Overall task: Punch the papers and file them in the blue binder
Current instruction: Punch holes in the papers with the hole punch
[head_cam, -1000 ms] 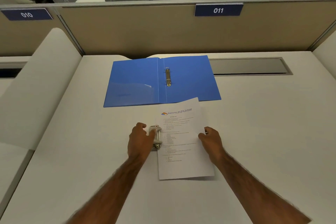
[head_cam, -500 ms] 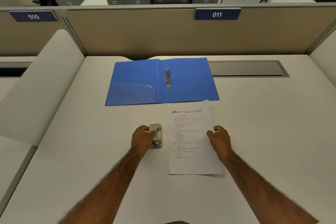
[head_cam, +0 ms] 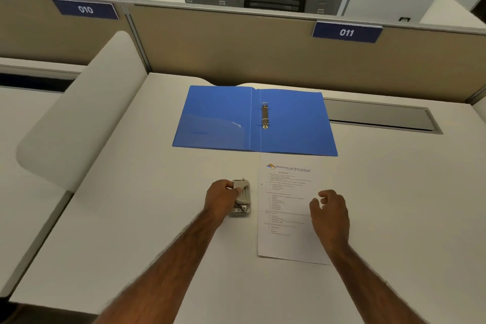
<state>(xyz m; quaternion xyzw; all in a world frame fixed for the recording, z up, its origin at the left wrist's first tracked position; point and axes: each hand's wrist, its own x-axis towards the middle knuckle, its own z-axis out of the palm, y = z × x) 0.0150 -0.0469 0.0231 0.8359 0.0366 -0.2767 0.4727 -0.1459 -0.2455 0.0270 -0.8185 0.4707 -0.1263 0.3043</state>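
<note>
The blue binder [head_cam: 221, 118] lies open and flat at the back of the desk, its metal ring clip [head_cam: 264, 116] on the right half beside the spine. A printed white paper [head_cam: 288, 208] lies flat just in front of the binder's right half. A small grey hole punch [head_cam: 243, 198] stands left of the paper, a small gap apart from it. My left hand [head_cam: 223, 196] grips the punch from its left side. My right hand [head_cam: 330, 212] hovers over the paper's right edge, fingers loosely curled and holding nothing.
The white desk [head_cam: 131, 231] has a grey cable tray lid [head_cam: 378, 116] at the back right. A beige partition [head_cam: 223, 45] with the labels 010 and 011 closes the back. A white side divider [head_cam: 79, 113] stands on the left.
The paper came out of the punch and slid right, clear of it. My right hand let go of the paper's edge and lifted. My left hand stayed on the punch.
</note>
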